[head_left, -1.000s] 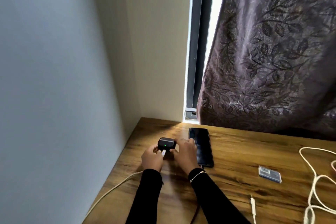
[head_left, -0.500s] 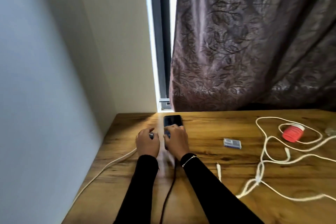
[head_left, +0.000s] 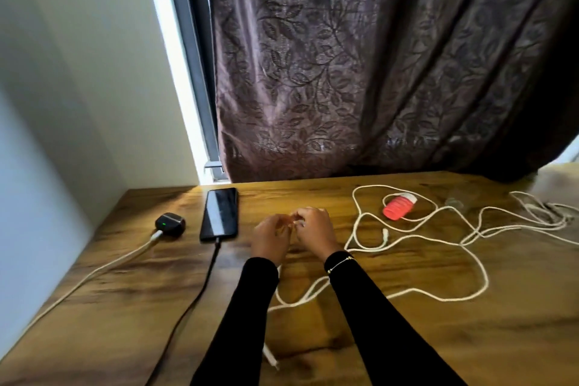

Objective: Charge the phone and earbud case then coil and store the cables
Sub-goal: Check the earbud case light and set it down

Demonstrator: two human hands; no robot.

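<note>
Loose white cable sprawled tangled across table; careless coiling risked knots or dragging red cap. Phone and earbud case, far left, were plugged in. Left hand, right hand: fingers curled together; contents unclear.

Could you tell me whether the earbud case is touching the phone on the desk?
Apart. The head view shows bare wooden desk between the earbud case and the phone, each with its own cable plugged in.
</note>
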